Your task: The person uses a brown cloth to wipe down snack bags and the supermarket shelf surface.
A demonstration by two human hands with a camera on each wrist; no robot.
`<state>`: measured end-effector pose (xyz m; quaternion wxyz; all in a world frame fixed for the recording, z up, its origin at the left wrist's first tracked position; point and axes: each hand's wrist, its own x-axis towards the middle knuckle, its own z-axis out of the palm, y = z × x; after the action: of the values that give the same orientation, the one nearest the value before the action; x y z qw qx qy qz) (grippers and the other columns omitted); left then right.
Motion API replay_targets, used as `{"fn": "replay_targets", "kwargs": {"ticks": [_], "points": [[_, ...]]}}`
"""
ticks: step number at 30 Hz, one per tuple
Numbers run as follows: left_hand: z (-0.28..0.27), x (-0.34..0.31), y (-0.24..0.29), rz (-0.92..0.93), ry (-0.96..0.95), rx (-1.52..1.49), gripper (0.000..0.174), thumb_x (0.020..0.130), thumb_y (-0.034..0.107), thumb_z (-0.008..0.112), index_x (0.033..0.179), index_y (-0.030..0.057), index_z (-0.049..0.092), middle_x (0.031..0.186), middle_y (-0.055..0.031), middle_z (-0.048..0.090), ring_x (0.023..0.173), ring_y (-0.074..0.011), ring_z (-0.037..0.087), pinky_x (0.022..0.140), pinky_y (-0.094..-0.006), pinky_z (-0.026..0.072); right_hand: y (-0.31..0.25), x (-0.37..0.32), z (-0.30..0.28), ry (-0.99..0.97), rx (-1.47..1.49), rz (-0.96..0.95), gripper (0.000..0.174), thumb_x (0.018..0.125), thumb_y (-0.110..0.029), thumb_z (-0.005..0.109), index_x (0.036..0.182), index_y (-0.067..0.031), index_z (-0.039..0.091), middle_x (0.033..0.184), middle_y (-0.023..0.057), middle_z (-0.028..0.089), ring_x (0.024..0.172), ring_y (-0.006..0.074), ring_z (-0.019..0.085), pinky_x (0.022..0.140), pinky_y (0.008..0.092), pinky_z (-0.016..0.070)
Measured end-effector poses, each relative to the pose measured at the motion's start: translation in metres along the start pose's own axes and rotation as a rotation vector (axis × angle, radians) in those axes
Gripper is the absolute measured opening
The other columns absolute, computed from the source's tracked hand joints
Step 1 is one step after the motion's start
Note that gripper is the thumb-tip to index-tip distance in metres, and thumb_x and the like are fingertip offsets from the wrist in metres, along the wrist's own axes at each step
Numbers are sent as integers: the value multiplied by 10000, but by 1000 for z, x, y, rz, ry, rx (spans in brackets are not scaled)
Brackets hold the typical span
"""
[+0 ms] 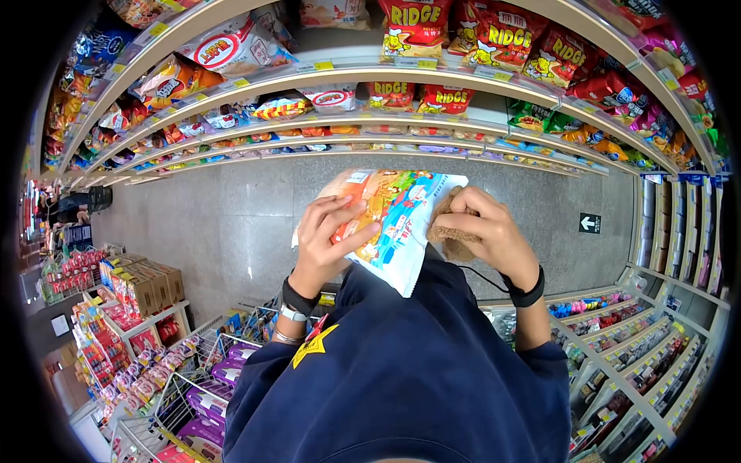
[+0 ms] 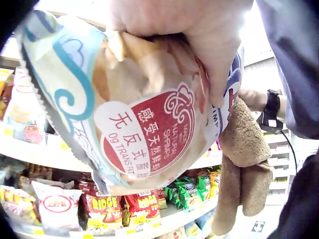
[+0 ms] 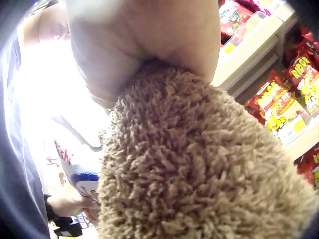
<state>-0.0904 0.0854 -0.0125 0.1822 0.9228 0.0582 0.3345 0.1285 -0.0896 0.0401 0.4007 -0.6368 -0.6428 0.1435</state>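
Observation:
A puffed snack bag [image 1: 397,224], blue, white and orange, is held up in front of the chest by my left hand [image 1: 323,235]. In the left wrist view that hand [image 2: 179,22] grips the bag [image 2: 144,134] from above, its thumb down one side; the print there mentions natural shrimps. My right hand [image 1: 494,231] pinches a brown fluffy cloth [image 1: 457,224] beside the bag's white end. Close up in the right wrist view, the cloth's shaggy pile [image 3: 199,159] hides the fingertips. Two folds of cloth [image 2: 244,144] hang down in the left wrist view.
Curved-looking shelves [image 1: 432,75] of snack bags, among them red RIDGE chip bags [image 1: 417,27], run along the front. Grey tiled floor [image 1: 231,208] lies below. A wire basket [image 1: 177,401] with purple packs stands at the lower left, near stacked cartons [image 1: 154,285]; more racks [image 1: 617,363] are at right.

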Motion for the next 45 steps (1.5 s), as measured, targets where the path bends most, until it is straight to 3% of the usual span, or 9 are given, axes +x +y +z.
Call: {"fn": "replay_targets", "kwargs": {"ticks": [6, 13, 17, 21, 26, 32, 36, 43, 45], "points": [[-2, 7, 8, -45, 58, -109, 455, 620, 148, 810, 1055, 213, 695, 1079, -58, 660, 994, -276, 615, 833, -416, 513, -30, 2, 12, 130, 33, -71, 234, 687, -82, 748, 916, -88, 695, 773, 27, 489, 724, 210, 564, 594, 328, 485], [-3, 4, 14, -64, 63, -206, 474, 604, 162, 835, 1054, 182, 690, 1098, -81, 658, 995, -294, 612, 831, -419, 504, -10, -14, 7, 399, -513, 123, 277, 645, -52, 747, 913, -77, 685, 779, 40, 512, 683, 218, 571, 528, 326, 487], [4, 5, 15, -70, 125, -245, 499, 586, 175, 856, 1055, 174, 686, 1112, -92, 655, 1004, -301, 609, 849, -430, 504, -28, -12, 7, 517, -383, 116, 272, 645, -20, 758, 907, -67, 698, 757, 39, 506, 657, 213, 549, 521, 329, 456], [9, 6, 15, -85, 148, -270, 511, 580, 182, 864, 1056, 177, 678, 1128, -96, 654, 1009, -305, 610, 855, -437, 503, -46, -13, 12, 397, -357, 67, 245, 671, -50, 768, 904, -59, 697, 748, 41, 502, 661, 204, 553, 527, 330, 456], [7, 5, 13, -21, 104, -238, 496, 594, 187, 859, 1056, 187, 676, 1118, -91, 657, 1016, -300, 612, 856, -440, 501, -7, -25, 3, 467, -432, 221, 204, 701, -56, 761, 889, -60, 683, 791, 65, 548, 701, 230, 590, 573, 336, 486], [6, 5, 15, -8, 69, -200, 462, 608, 189, 840, 1046, 199, 691, 1114, -82, 657, 1026, -286, 610, 861, -447, 498, 7, -37, -20, 685, -455, 389, 186, 763, -10, 741, 936, 6, 674, 818, 91, 560, 720, 217, 586, 649, 322, 483], [8, 6, 17, -15, 41, -165, 435, 599, 188, 825, 1018, 211, 710, 1108, -58, 657, 1030, -274, 606, 857, -443, 503, -22, -31, -33, 781, -503, 353, 227, 728, -9, 768, 942, -4, 693, 801, 76, 551, 723, 219, 581, 638, 333, 475], [9, 12, 19, 9, 3, -145, 423, 608, 168, 808, 1016, 228, 716, 1098, -35, 657, 1022, -257, 607, 848, -432, 510, -63, -12, 4, 348, -318, 47, 276, 665, -73, 782, 930, -69, 705, 785, 21, 554, 707, 191, 578, 589, 302, 491], [9, 10, 18, 20, 4, -126, 417, 614, 164, 806, 1016, 230, 717, 1096, -33, 657, 1016, -254, 608, 846, -425, 510, -55, -17, 16, 260, -305, 80, 267, 673, -74, 750, 935, -70, 695, 784, 22, 552, 712, 205, 587, 568, 313, 502]]}}
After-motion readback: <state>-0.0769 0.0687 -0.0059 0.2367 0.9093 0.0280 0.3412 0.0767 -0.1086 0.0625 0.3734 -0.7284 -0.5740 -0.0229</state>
